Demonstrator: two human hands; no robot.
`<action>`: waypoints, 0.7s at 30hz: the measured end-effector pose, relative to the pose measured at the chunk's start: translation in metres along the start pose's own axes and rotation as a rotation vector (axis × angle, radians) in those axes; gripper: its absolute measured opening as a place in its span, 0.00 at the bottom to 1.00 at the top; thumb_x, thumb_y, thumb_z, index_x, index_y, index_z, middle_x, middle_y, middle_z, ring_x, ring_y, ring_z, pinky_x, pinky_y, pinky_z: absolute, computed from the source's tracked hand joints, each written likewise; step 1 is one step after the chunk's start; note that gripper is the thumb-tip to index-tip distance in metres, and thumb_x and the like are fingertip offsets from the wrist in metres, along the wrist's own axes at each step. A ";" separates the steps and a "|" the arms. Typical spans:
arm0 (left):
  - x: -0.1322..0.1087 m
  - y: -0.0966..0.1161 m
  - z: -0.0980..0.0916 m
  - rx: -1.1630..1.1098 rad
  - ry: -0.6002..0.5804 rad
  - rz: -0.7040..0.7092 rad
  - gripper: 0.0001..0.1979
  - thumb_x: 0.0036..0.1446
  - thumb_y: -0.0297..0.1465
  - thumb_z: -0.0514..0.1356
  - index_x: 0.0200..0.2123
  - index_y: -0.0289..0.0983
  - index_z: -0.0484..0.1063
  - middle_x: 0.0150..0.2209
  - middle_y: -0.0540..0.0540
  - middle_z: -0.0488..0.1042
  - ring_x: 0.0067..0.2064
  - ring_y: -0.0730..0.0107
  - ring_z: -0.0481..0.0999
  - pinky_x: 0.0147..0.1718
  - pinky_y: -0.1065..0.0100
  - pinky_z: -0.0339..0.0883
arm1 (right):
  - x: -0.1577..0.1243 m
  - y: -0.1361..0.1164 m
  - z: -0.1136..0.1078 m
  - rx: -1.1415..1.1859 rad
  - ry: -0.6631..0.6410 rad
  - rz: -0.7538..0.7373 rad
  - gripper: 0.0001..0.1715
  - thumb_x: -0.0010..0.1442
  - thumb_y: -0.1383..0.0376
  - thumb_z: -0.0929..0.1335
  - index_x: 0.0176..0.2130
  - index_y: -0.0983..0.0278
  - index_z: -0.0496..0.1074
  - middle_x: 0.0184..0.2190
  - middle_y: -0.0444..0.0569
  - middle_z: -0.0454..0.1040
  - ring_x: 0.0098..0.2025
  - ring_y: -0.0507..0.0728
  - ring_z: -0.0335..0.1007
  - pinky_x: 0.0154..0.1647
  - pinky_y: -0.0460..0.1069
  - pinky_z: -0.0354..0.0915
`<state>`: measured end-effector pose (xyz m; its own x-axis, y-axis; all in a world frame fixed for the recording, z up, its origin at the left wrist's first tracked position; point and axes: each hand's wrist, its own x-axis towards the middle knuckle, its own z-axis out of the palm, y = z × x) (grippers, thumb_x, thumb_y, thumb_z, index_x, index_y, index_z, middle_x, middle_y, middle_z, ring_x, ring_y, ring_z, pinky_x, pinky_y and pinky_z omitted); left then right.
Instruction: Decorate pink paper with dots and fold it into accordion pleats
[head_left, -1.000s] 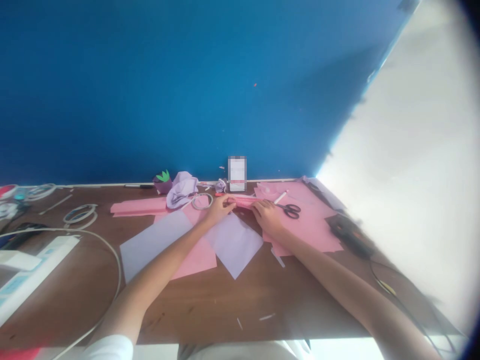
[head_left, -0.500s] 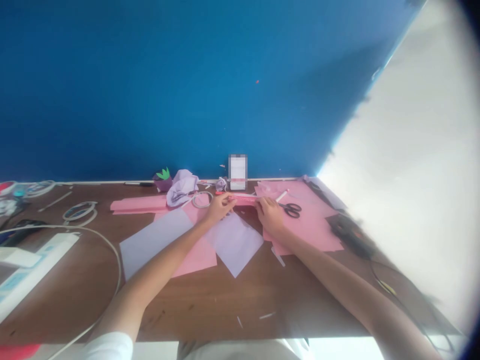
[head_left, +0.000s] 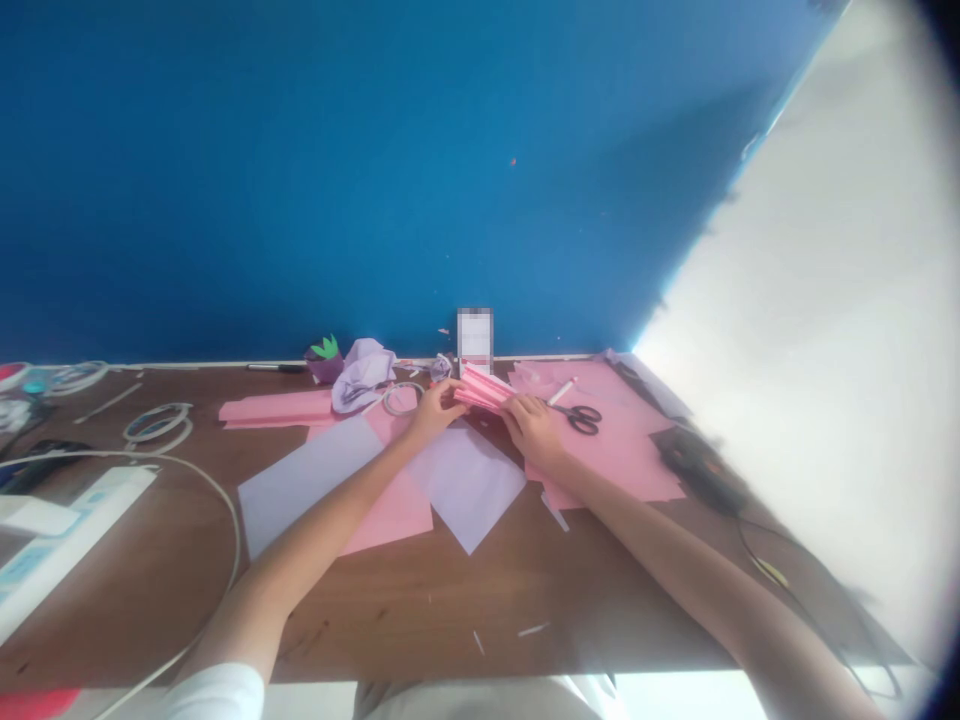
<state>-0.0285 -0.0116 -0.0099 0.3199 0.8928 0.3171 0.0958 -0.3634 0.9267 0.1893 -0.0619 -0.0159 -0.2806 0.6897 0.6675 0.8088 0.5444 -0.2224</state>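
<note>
A strip of pleated pink paper (head_left: 484,386) is held between my two hands above the middle of the table. My left hand (head_left: 435,412) pinches its left end, between thumb and fingers. The fingers of my right hand (head_left: 534,425) are closed around its right end. On the left the folds stand slightly apart, like a small fan. Below my hands lies a lilac paper square (head_left: 471,490). Black-handled scissors (head_left: 583,419) rest just right of my right hand, on pink sheets (head_left: 637,455).
Crumpled lilac paper (head_left: 364,375), a dark purple paper pot with green leaves (head_left: 325,358) and a folded pink strip (head_left: 277,408) lie at the back left. A phone (head_left: 475,338) leans on the blue wall. A white power strip (head_left: 82,545) and a looping cable (head_left: 238,530) occupy the left.
The pleated pink paper has tilted, its left end rising, and its folds have spread apart there. My hands have shifted only slightly.
</note>
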 end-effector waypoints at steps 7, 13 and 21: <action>0.002 -0.004 -0.003 -0.051 0.027 -0.019 0.15 0.45 0.28 0.63 0.39 0.36 0.68 0.34 0.49 0.74 0.29 0.73 0.73 0.27 0.73 0.66 | 0.000 -0.001 -0.001 0.069 -0.086 -0.089 0.12 0.67 0.65 0.59 0.38 0.62 0.71 0.38 0.51 0.74 0.40 0.57 0.68 0.41 0.50 0.62; 0.003 -0.005 -0.004 -0.028 -0.026 0.003 0.10 0.46 0.25 0.61 0.35 0.35 0.73 0.29 0.50 0.74 0.29 0.71 0.74 0.29 0.72 0.66 | -0.002 -0.001 0.000 0.055 -0.061 -0.070 0.13 0.67 0.66 0.59 0.38 0.62 0.70 0.37 0.51 0.74 0.41 0.57 0.68 0.41 0.50 0.61; 0.000 0.007 -0.003 -0.045 -0.092 0.027 0.14 0.45 0.28 0.65 0.39 0.34 0.74 0.37 0.45 0.77 0.39 0.63 0.77 0.40 0.65 0.70 | 0.000 0.000 0.000 -0.035 -0.028 -0.078 0.12 0.67 0.67 0.59 0.37 0.63 0.70 0.34 0.50 0.74 0.38 0.56 0.66 0.40 0.50 0.58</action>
<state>-0.0310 -0.0129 -0.0028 0.4075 0.8540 0.3236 0.0442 -0.3723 0.9270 0.1893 -0.0624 -0.0157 -0.3575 0.6596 0.6612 0.8015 0.5801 -0.1454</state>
